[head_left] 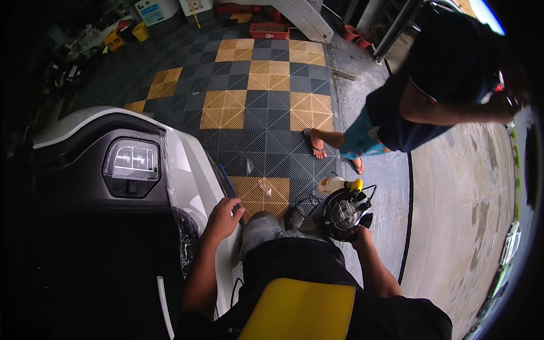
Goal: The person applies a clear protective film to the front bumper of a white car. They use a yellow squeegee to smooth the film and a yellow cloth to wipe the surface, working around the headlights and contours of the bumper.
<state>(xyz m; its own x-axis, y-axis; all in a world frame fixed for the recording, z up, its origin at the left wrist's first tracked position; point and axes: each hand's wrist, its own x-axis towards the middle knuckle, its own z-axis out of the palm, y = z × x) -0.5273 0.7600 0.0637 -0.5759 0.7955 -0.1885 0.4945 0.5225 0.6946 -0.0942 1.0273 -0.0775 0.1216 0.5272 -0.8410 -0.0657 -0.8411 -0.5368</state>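
My left hand (224, 220) hovers beside the white side panel of a white and black vehicle (195, 170), fingers loosely bent with a gap to the thumb, and nothing visible in it. At my right side, my right hand (361, 237) is closed on the near rim or handle of a round, black-topped canister machine (343, 214); its fingertips are partly hidden. A spray bottle (331, 185) with a yellow head (355, 185) rests against the far side of that machine. A thin black cable or hose loops at its right.
Another person (436, 73) in dark top and sandals stands ahead to the right. Grey and tan floor tiles (266, 147) meet bare concrete (453, 215) on the right. At the back are a red tub (269, 30), white containers (156, 11) and a yellow bucket (140, 32).
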